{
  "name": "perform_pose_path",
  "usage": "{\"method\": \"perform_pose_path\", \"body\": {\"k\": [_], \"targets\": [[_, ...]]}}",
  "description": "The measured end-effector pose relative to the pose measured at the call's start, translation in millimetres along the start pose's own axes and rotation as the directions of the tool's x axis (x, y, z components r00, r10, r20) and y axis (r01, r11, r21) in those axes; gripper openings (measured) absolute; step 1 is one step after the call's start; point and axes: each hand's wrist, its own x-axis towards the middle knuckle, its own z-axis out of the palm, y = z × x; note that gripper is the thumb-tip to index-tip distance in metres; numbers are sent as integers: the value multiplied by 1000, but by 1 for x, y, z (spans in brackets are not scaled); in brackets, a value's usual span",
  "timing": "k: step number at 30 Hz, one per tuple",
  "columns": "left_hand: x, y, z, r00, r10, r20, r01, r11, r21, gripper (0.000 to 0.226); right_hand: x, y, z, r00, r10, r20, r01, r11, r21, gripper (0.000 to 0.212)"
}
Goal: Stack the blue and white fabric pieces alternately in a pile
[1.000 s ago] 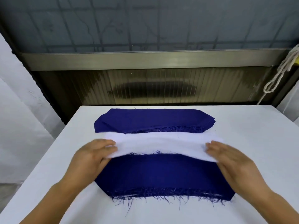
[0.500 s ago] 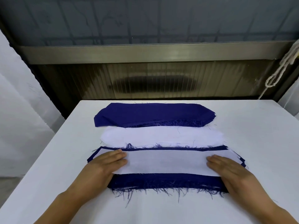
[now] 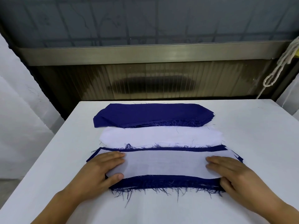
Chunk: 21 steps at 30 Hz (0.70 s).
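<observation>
A white fabric piece (image 3: 165, 164) lies on top of the mixed pile (image 3: 163, 183) near the front edge of the white counter (image 3: 250, 126), with frayed dark blue cloth showing as a band along its near and far sides. It is a long strip with angled ends, its long axis running left to right, parallel to the counter's front edge. Behind it sits a stack of white pieces (image 3: 161, 136), and behind that, toward the far edge, a stack of blue pieces (image 3: 153, 114), both lying the same way. The left hand (image 3: 103, 170) rests flat on the strip's left end, fingers straight, thumb at the near edge; the right hand (image 3: 233, 173) presses flat on the right end, grip released
</observation>
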Motion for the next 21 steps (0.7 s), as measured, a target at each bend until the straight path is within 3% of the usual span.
{"method": "perform_pose_path", "body": {"k": [4,8,11,15,18,21], "targets": [[19,10,-1,989,61,-138,-53,997,63,58,15,-9,-2,999,4,-51,-4,1000,3,32],[48,39,7,979,152,-135,-138,984,109,37,41,-32,1,995,50,-91,-34,986,165,30],[69,63,18,970,192,-148,-175,977,118,27,57,-50,7,995,85,-46,-70,964,257,28],[89,75,31,978,174,-115,-158,978,133,25,68,-54,8,973,210,91,-229,879,417,21],[88,69,42,988,133,-80,-123,985,123,19,66,-40,17,941,261,213,-317,903,291,21],[81,58,44,995,74,-74,-66,992,104,18,55,-20,24,913,391,121,-403,909,104,23]]}}
